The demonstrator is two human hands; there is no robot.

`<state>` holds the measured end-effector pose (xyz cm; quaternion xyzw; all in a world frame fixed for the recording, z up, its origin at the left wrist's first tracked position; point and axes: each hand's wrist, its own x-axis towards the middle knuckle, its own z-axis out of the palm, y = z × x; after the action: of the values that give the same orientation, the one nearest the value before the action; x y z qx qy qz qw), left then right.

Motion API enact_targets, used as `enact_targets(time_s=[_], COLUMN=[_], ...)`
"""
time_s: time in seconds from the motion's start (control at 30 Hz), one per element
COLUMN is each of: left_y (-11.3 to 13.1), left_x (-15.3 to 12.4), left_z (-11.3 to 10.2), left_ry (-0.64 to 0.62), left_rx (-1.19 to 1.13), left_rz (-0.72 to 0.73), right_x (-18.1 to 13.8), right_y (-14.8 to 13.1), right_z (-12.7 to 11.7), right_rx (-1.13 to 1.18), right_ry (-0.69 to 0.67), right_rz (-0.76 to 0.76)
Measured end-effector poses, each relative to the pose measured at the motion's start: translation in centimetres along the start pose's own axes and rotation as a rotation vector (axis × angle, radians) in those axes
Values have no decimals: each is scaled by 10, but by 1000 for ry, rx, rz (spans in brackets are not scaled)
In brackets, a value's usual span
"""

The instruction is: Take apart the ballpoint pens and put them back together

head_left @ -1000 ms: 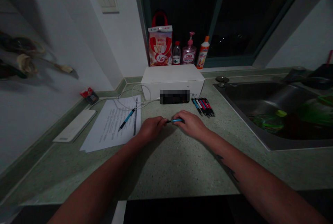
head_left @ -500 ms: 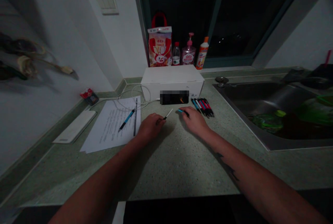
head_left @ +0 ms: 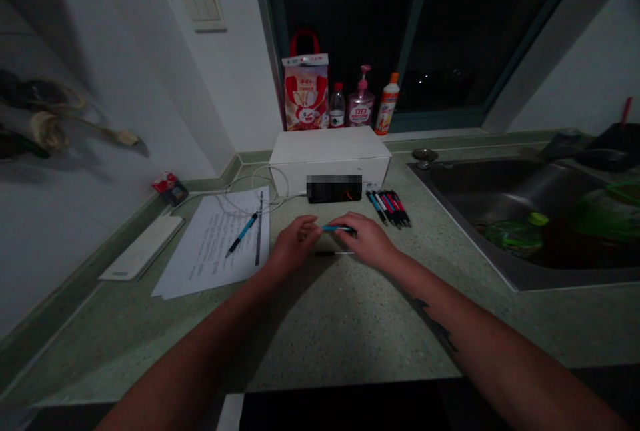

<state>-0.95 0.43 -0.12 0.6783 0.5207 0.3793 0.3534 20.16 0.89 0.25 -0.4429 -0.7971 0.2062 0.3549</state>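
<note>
A blue pen barrel point(head_left: 329, 227) lies level between my two hands above the counter. My left hand point(head_left: 293, 244) pinches its left end between thumb and fingertips. My right hand point(head_left: 370, 237) is closed around its right end, where a dark part shows and my fingers cover the rest. Just below the hands, a thin white refill with a black grip section point(head_left: 325, 253) lies on the counter. Beyond my right hand, several pens point(head_left: 389, 208) in blue, white, red and black lie side by side. Another blue and black pen point(head_left: 242, 235) rests on printed sheets point(head_left: 215, 244) to the left.
Behind the hands a phone point(head_left: 334, 191) with a white cable leans against a white box point(head_left: 327, 151). Bottles and a red bag point(head_left: 306, 94) stand by the window. A steel sink point(head_left: 500, 271) is on the right, a white slab point(head_left: 143, 247) on the left.
My left hand has let go of the refill with its black grip, which now lies on the counter. It has taken hold of the blue barrel, and both hands have come together.
</note>
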Motion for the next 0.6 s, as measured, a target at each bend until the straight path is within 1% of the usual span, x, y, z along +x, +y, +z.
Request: enact_targets(time_s=[0.07, 0.13, 0.2, 0.3, 0.37, 0.47, 0.6], left_y=[2, 5, 9, 15, 17, 15, 8], left_x=[2, 2, 0, -3, -4, -2, 3], left_z=[-1, -1, -1, -1, -1, -2, -4], left_ry=[-84, -160, -201, -269, -298, -281, -207], left_rx=[-202, -359, -505, -667, -714, -716, -551], left_rz=[-108, -180, -233, -310, -342, -346, -292], right_x=[0, -1, 0, 0, 1, 1, 0], right_y=[-1, -2, -4, -7, -9, -9, -4], right_z=[2, 4, 5, 4, 3, 1, 2], right_rx=[107, 244, 348, 410, 420, 382, 240], right_ry=[-9, 29, 85, 142, 158, 163, 113], right_rz=[3, 56, 122, 173, 175, 170, 156])
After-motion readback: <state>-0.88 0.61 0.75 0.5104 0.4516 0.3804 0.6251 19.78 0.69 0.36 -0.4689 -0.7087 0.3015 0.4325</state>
